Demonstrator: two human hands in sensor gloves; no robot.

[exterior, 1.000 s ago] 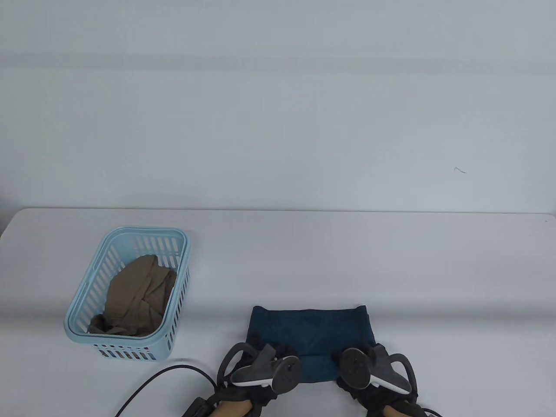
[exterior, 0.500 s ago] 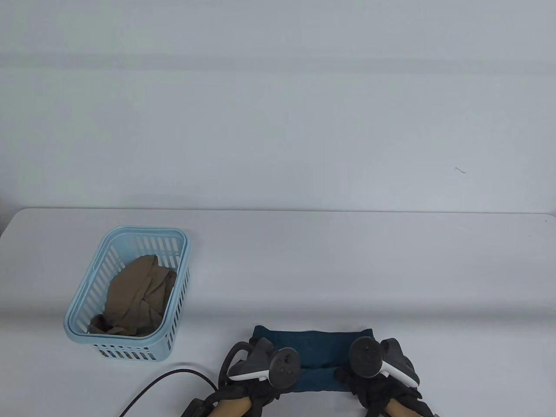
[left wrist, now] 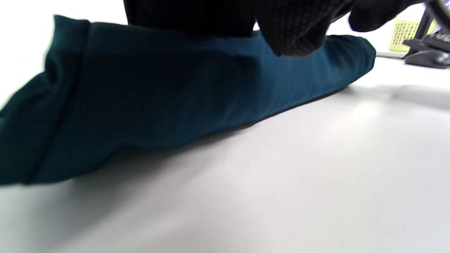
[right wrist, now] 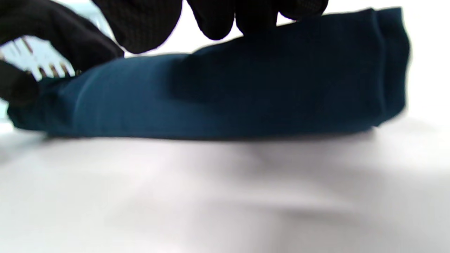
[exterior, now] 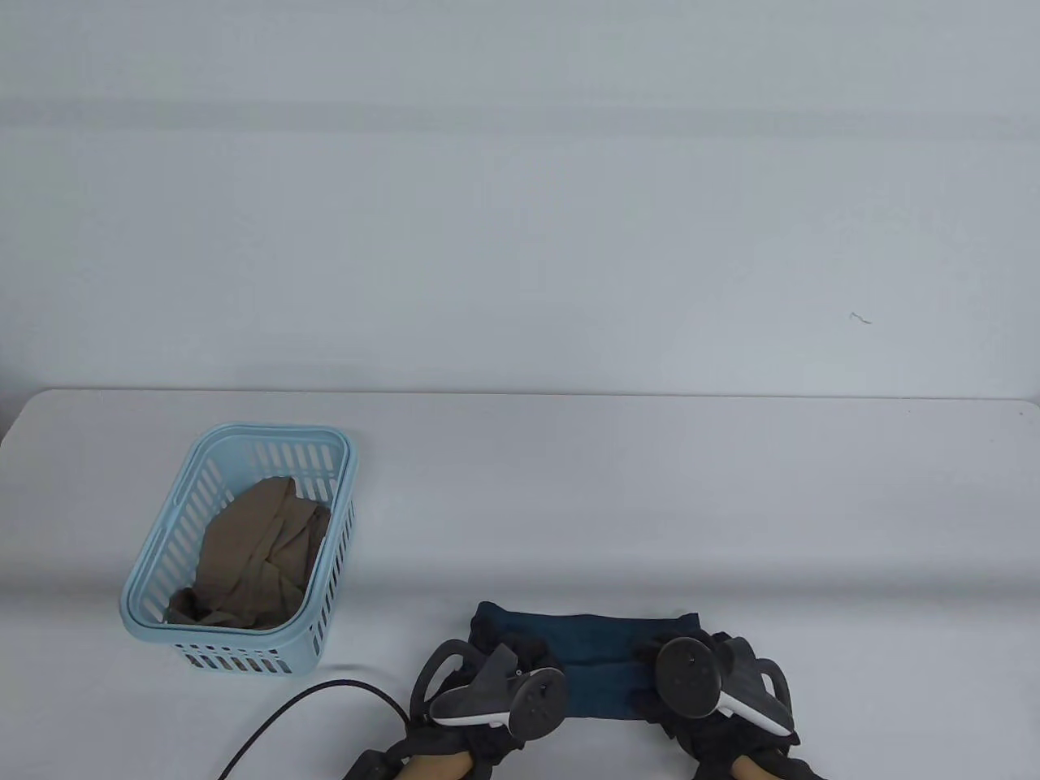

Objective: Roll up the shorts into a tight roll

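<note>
Table view: teal shorts (exterior: 600,654) rolled most of the way, now a short fat band across the near table edge (exterior: 569,504), lying between and under both hands. Judged well advanced: one seam line visible across the middle of the band, no flat cloth seen trailing beyond the far side of the hands. Remaining, by estimate: a last turn or a final squeeze to tighten, then letting go. Tightness not confirmable from above.

Left hand (exterior: 496,691) on the left end of the roll, right hand (exterior: 715,682) on the right end; bare roll spanning the gap between them.

Left wrist view: gloved fingers (left wrist: 291,31) pressed down onto the top of the roll, cloth bulging below and beyond them, left end looser and flared. Right wrist view: fingertips (right wrist: 256,17) resting on the upper edge of the roll, roll directly below them, end hem stacked in layers at the far right. Wrapped around or merely pressing: cannot tell for either hand.

Blue basket (exterior: 321,569) with tan cloth (exterior: 260,552) well left of the left hand, untouched.
</note>
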